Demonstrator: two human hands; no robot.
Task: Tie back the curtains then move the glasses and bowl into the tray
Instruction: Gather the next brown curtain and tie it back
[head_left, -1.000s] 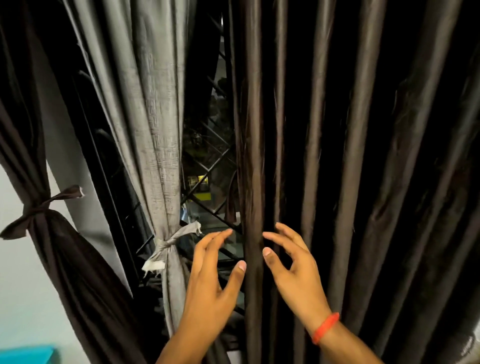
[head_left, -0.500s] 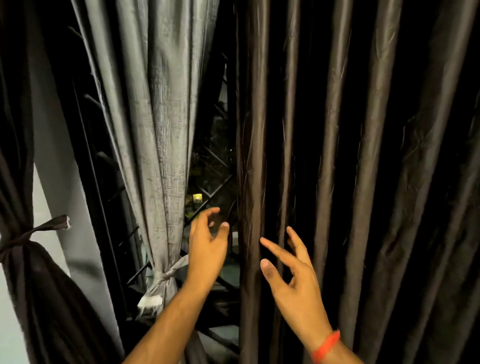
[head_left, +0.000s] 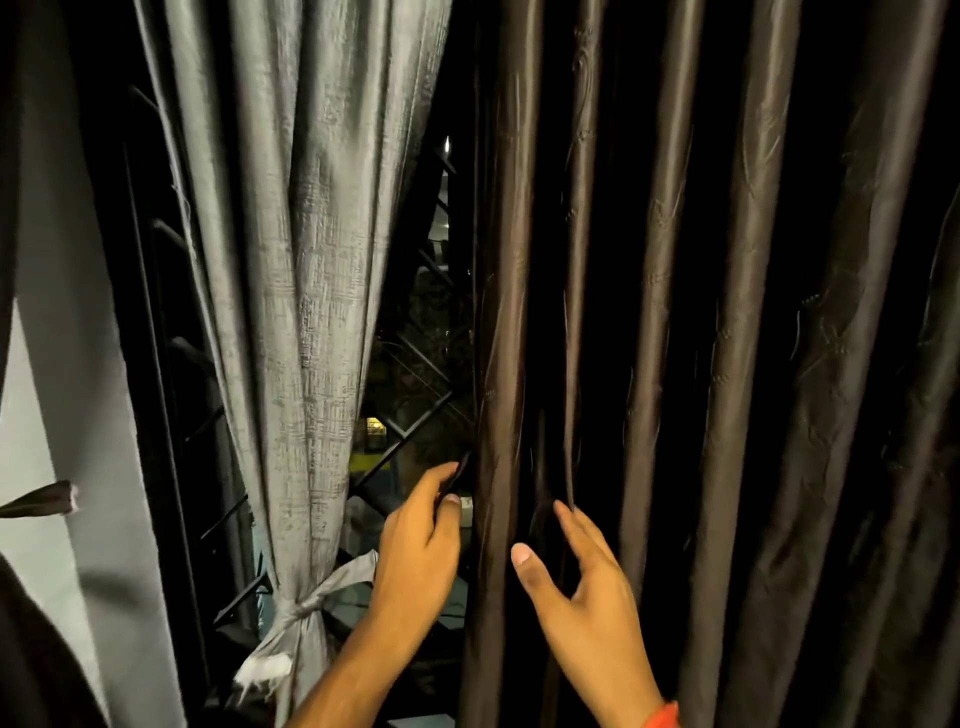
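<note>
A dark brown curtain (head_left: 727, 364) hangs loose in folds over the right half of the window. My left hand (head_left: 421, 551) pinches its left edge between thumb and fingers at about waist height. My right hand (head_left: 576, 582) is open with fingers spread, its fingertips touching a fold of the same curtain just to the right. A grey curtain (head_left: 311, 260) at the left is gathered and knotted with a grey tie (head_left: 306, 608). A second dark curtain (head_left: 31, 649) at the far left is also tied. No glasses, bowl or tray are in view.
Between the grey and brown curtains a black window grille (head_left: 415, 431) shows, with night outside. A pale wall (head_left: 47, 415) runs down the left side. An orange band (head_left: 662, 719) is on my right wrist.
The view has moved closer and slightly up. My left hand rose to the brown curtain's left edge and closed on it. My right hand moved up onto a fold.
</note>
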